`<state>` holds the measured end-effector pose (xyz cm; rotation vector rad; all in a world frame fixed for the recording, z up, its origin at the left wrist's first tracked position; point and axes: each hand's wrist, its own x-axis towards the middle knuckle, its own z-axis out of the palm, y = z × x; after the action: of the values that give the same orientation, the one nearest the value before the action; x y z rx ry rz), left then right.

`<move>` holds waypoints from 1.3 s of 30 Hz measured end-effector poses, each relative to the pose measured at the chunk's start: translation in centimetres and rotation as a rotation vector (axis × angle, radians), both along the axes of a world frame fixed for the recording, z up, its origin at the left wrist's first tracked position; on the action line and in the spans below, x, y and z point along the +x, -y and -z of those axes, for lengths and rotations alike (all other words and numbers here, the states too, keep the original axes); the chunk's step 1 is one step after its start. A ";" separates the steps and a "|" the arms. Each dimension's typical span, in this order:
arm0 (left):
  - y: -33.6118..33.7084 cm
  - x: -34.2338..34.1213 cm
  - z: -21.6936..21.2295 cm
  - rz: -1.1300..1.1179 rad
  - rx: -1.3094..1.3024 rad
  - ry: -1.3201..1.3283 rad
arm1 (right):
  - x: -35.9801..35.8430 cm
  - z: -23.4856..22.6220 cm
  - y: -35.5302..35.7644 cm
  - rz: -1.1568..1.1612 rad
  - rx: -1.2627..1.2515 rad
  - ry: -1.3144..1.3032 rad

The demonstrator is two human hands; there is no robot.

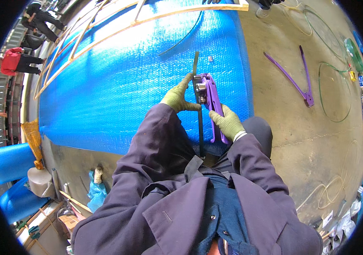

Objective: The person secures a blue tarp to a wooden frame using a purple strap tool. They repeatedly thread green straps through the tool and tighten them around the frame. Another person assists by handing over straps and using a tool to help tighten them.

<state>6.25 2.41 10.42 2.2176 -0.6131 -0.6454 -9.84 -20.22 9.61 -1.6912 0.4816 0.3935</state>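
My right hand (228, 122), in a yellow-green glove, is wrapped round the handles of a purple strapping tensioner (212, 93). The tool's metal head points away from me, over a wrapped blue package (117, 106). Along the head's left side runs a dark green packing strap (200, 131), its far end sticking up past the tool. My gloved left hand (177, 95) holds the strap against the tensioner, with thumb and forefinger spread along it; its other fingers are partly hidden. A small metal strap seal (210, 58) lies on the package just beyond the tool.
A long-handled purple tool (304, 91) lies spread on the floor to the right, near loops of green strap (321, 100). A wooden frame (147, 19) rests on the package's far side. Two people (13, 61) stand at far left. Blue bubble-wrap rolls (15, 161) are at left.
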 end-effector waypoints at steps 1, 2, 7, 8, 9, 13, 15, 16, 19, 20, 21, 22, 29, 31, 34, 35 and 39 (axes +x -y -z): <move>-0.3 0.2 -0.7 -0.006 0.049 -0.004 | 0.0 -0.2 0.0 0.000 0.027 0.005; -0.5 0.4 -1.2 -0.005 0.079 0.010 | 0.0 -0.4 0.0 -0.009 0.043 0.000; -0.1 1.1 -2.5 0.065 0.172 0.153 | -0.2 -0.8 0.5 -0.075 0.058 0.073; 0.2 1.2 -2.6 0.073 0.185 0.166 | -0.2 -0.8 0.7 -0.090 0.015 0.073; 0.2 1.2 -2.7 0.105 0.132 0.189 | -0.3 -0.9 0.8 -0.112 -0.033 0.101; 0.4 0.8 -3.6 0.183 0.014 0.171 | -0.5 -1.3 0.9 -0.116 -0.046 0.164; 0.5 0.2 -3.8 0.160 0.120 0.206 | -0.4 -1.4 0.7 -0.150 -0.096 0.127; 0.5 -0.1 -3.8 0.128 0.148 0.204 | -0.3 -1.4 0.5 -0.135 -0.039 0.135; 0.8 -0.8 -3.1 0.069 0.272 0.263 | -0.2 -0.9 0.4 -0.088 0.031 0.133; 0.8 -1.0 -2.9 0.058 0.256 0.291 | -0.3 -0.6 0.5 -0.093 0.013 0.131; 0.8 -1.0 -2.7 0.058 0.300 0.261 | -0.2 -0.2 0.5 -0.087 0.082 0.103; 0.8 -1.1 -2.5 0.058 0.299 0.267 | -0.3 0.1 0.6 -0.076 0.134 0.097; 1.6 -2.2 -0.2 -0.063 0.369 0.184 | 0.5 2.8 0.3 0.068 0.394 0.032; 1.8 -2.2 1.6 -0.032 0.364 0.104 | 0.7 2.9 0.3 0.105 0.393 0.012; 1.4 -1.3 4.5 -0.034 0.281 -0.001 | 0.7 2.5 0.5 -0.002 0.093 0.070; 0.7 -0.4 5.1 -0.062 0.268 -0.013 | 0.7 2.2 0.6 -0.038 0.109 0.090; 0.5 4.1 5.3 -0.383 -0.142 -0.391 | 0.5 1.1 0.5 -0.090 -0.083 0.047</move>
<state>10.32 1.93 5.12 1.9290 -0.0305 -0.7755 -9.35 -20.73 8.53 -1.8034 0.3930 0.4025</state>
